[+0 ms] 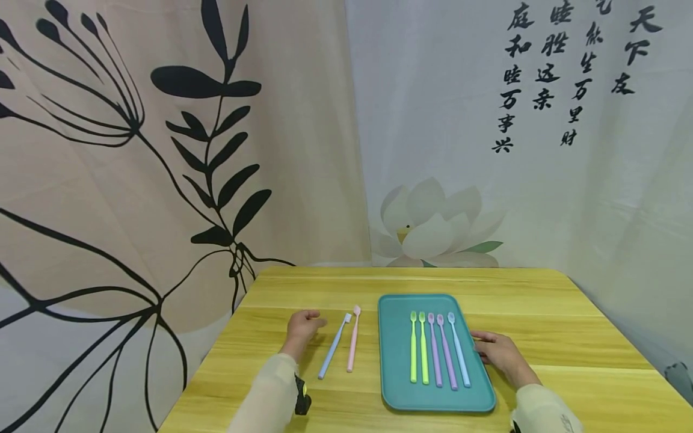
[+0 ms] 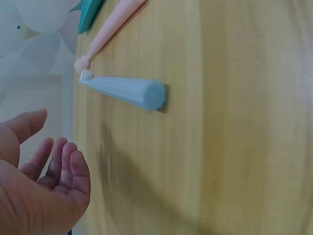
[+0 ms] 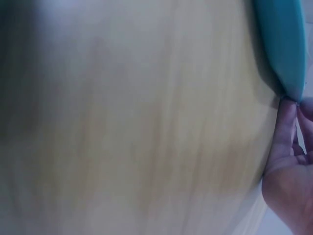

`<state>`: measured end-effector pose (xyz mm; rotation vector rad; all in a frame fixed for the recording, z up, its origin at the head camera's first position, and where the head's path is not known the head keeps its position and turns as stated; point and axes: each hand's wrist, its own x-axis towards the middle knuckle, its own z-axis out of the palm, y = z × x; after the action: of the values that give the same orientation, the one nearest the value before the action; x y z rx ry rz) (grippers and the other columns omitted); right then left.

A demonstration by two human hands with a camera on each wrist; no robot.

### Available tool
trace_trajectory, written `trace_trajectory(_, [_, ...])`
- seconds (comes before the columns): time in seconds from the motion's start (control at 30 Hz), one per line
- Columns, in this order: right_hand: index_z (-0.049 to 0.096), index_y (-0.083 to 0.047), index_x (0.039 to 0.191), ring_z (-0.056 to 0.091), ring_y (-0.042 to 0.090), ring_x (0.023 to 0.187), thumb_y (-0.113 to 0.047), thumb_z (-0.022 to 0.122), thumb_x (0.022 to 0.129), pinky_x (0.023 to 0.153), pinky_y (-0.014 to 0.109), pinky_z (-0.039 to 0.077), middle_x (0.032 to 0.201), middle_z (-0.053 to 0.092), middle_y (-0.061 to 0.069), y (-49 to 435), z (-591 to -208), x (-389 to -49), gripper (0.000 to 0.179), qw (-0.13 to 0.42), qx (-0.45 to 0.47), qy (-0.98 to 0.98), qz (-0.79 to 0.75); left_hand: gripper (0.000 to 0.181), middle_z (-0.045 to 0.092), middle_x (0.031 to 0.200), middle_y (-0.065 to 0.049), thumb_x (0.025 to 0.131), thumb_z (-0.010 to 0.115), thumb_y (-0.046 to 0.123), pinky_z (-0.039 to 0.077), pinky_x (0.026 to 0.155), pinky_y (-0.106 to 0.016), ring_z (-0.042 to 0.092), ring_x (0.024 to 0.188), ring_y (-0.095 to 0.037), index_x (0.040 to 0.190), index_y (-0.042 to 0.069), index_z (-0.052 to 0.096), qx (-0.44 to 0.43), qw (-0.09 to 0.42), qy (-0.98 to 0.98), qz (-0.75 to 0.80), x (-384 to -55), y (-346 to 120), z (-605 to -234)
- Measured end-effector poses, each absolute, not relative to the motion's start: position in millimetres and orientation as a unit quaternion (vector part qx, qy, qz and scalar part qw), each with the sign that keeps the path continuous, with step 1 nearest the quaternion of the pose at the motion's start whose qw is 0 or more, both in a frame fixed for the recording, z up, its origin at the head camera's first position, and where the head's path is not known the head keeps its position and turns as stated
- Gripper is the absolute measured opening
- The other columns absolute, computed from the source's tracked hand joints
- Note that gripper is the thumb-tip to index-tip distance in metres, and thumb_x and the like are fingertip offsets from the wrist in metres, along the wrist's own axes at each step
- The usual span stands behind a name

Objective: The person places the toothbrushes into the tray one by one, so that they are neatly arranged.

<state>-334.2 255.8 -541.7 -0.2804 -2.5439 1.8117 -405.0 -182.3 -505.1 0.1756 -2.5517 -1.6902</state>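
On the left of the table, a blue toothbrush and a pink toothbrush lie side by side. My left hand hovers just left of the blue one, holding nothing; in the left wrist view its fingers are loosely bent and apart from both brushes. My right hand is at the right edge of a teal tray, pinching its rim between thumb and fingers. In the tray lie two green toothbrushes, two purple toothbrushes and one light blue toothbrush, heads pointing away from me.
The wooden table carries the tray slightly right of its middle. Behind its far edge hangs a printed curtain with plant shapes, a lotus and dark writing. A dark wrist device sits at my left sleeve.
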Motion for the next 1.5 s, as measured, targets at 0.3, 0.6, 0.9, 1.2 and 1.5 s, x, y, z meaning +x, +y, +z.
trace_trajectory(0.3, [0.049,0.012,0.138,0.067,0.024,0.096,-0.006,0.054,0.098,0.079,0.037,0.057,0.126,0.059,0.030,256.3,-539.7,-333.1,0.044,-0.002,-0.085,-0.816,0.572,0.044,0.064,0.098,-0.013,0.086,0.075,0.010,0.051,0.071,-0.035,0.058,0.080,-0.023,0.123,-0.009,0.062,0.056,0.006,-0.819,-0.571,-397.5,-189.9,-515.0])
trace_trajectory(0.6, [0.048,0.012,0.139,0.066,0.022,0.096,-0.004,0.054,0.097,0.078,0.036,0.057,0.127,0.058,0.031,258.7,-539.2,-333.6,0.045,-0.010,-0.083,-0.816,0.571,0.045,0.062,0.082,-0.007,0.087,0.073,0.007,0.039,0.055,-0.025,0.050,0.064,-0.014,0.125,-0.012,0.058,0.035,-0.026,-0.800,-0.598,-392.6,-191.3,-520.1])
trace_trajectory(0.9, [0.048,0.013,0.139,0.066,0.025,0.098,-0.004,0.054,0.098,0.081,0.038,0.056,0.128,0.057,0.031,256.9,-537.7,-332.0,0.044,-0.008,-0.079,-0.816,0.573,0.044,0.065,0.105,-0.016,0.084,0.075,0.008,0.050,0.073,-0.038,0.060,0.088,-0.027,0.122,-0.010,0.062,0.022,-0.017,-0.814,-0.580,-391.5,-186.3,-525.9])
trace_trajectory(1.2, [0.047,0.014,0.139,0.066,0.026,0.099,-0.003,0.054,0.097,0.081,0.038,0.056,0.128,0.057,0.032,256.0,-536.0,-331.1,0.045,-0.008,-0.072,-0.812,0.579,0.041,0.064,0.108,-0.017,0.083,0.075,0.006,0.049,0.076,-0.038,0.056,0.088,-0.026,0.119,-0.010,0.063,0.023,-0.016,-0.821,-0.570,-390.0,-179.7,-527.8])
trace_trajectory(1.5, [0.047,0.013,0.139,0.066,0.024,0.097,-0.003,0.054,0.098,0.080,0.038,0.056,0.127,0.058,0.031,256.5,-538.7,-332.2,0.045,-0.006,-0.076,-0.810,0.581,0.037,0.065,0.108,-0.020,0.080,0.077,0.003,0.049,0.087,-0.047,0.058,0.100,-0.032,0.112,-0.011,0.065,0.006,-0.005,-0.828,-0.561,-389.2,-173.1,-527.5])
